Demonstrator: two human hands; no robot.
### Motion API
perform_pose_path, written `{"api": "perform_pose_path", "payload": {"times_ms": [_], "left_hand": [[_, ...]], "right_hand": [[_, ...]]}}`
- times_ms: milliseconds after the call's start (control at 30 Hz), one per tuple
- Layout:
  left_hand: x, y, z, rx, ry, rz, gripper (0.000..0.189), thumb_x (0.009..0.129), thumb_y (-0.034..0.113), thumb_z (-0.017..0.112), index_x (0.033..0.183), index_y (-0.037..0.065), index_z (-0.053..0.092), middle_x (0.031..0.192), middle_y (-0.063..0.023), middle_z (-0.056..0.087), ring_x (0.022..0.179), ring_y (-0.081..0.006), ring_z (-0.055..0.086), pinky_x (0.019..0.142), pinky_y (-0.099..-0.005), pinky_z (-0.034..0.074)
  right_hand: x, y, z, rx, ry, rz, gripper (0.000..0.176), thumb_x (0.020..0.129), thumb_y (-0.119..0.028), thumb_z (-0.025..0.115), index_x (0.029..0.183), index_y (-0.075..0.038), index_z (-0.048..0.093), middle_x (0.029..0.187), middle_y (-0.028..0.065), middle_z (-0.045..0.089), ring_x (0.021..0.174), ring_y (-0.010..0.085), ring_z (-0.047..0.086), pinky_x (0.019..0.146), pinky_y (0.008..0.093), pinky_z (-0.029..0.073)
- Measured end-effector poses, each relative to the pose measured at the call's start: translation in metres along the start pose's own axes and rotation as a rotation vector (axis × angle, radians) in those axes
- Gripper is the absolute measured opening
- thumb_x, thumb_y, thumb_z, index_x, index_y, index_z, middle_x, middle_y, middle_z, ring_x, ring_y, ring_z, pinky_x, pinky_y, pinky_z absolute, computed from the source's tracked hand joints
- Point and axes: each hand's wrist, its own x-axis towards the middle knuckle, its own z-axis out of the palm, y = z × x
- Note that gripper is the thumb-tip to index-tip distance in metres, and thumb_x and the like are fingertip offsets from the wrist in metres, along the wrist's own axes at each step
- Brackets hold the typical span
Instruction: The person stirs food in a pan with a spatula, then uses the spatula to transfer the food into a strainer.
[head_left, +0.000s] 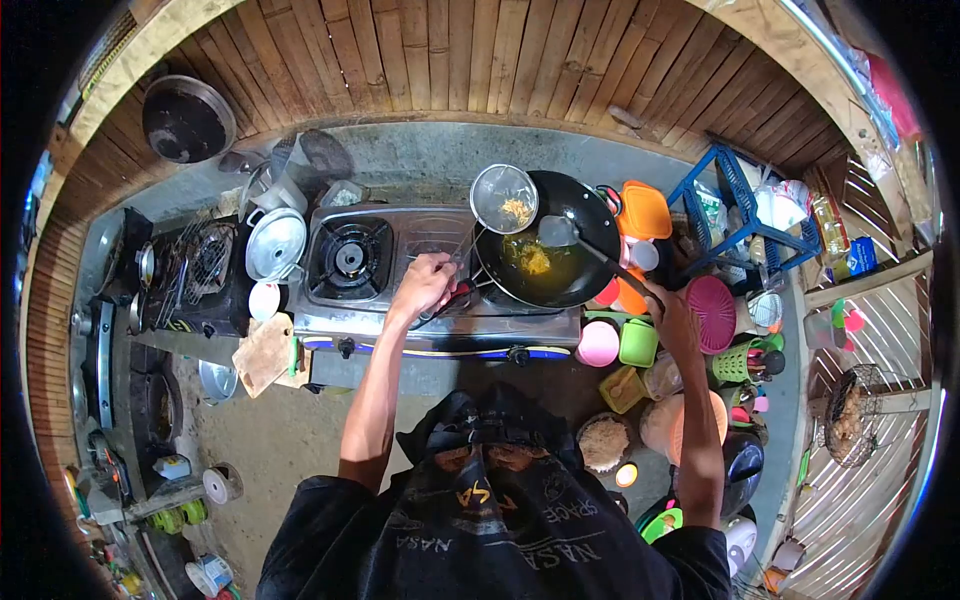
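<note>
My left hand (430, 283) is closed round the handle of a wire strainer (504, 199), whose bowl sits over the upper left rim of a black wok (575, 205). Some golden bits lie in the mesh. In my right hand (660, 303) is the dark handle of a spatula (558, 231), its blade in the wok. Yellow oil with a clump of golden food (532, 261) lies at the bottom of the wok, which rests on the right side of a two-burner gas stove (400, 318).
An uncovered burner (350, 257) is at the stove's left. Beyond it stand a silver pot (275, 245) and a cutting board (263, 358). Plastic containers, including a pink one (598, 343), crowd the right side, with a blue rack (745, 200) behind them.
</note>
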Motion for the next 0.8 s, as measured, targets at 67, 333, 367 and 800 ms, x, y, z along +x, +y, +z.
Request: {"api": "perform_pose_path", "payload": {"times_ms": [67, 333, 367, 800], "left_hand": [[0.002, 0.0, 0.001, 0.01, -0.018, -0.003, 0.024, 0.1, 0.019, 0.052, 0.102, -0.001, 0.066, 0.063, -0.0049, 0.061, 0.048, -0.0105, 0.056, 0.043, -0.0277, 0.042], [0.003, 0.006, 0.01, 0.056, -0.031, 0.01, 0.025, 0.099, 0.02, 0.053, 0.097, -0.002, 0.066, 0.064, -0.0059, 0.061, 0.048, -0.0108, 0.055, 0.042, -0.0288, 0.041], [0.005, 0.002, 0.011, 0.048, -0.052, 0.012, 0.025, 0.099, 0.02, 0.053, 0.095, -0.002, 0.065, 0.065, -0.0059, 0.061, 0.048, -0.0107, 0.055, 0.041, -0.0287, 0.04], [0.005, -0.006, 0.008, -0.033, -0.06, -0.021, 0.021, 0.099, 0.018, 0.053, 0.094, -0.001, 0.062, 0.064, -0.004, 0.058, 0.048, -0.0102, 0.053, 0.04, -0.0279, 0.039]], "right_hand": [[-0.005, 0.0, 0.005, -0.093, -0.015, 0.001, 0.031, 0.094, -0.019, 0.062, 0.124, -0.011, 0.066, 0.1, 0.022, 0.07, 0.091, 0.0409, 0.067, 0.076, 0.0488, 0.053], [-0.025, -0.048, 0.022, -0.131, -0.068, 0.075, 0.033, 0.095, -0.022, 0.059, 0.126, -0.012, 0.065, 0.092, 0.0279, 0.067, 0.085, 0.0424, 0.067, 0.072, 0.0508, 0.053], [-0.025, -0.044, 0.028, -0.17, -0.041, 0.005, 0.035, 0.093, -0.023, 0.061, 0.128, -0.017, 0.064, 0.087, 0.0233, 0.068, 0.075, 0.0396, 0.069, 0.066, 0.0503, 0.055], [-0.013, -0.078, -0.002, -0.106, -0.153, -0.085, 0.026, 0.09, -0.025, 0.064, 0.112, -0.014, 0.071, 0.077, 0.0211, 0.068, 0.072, 0.0402, 0.067, 0.069, 0.0506, 0.054]]}}
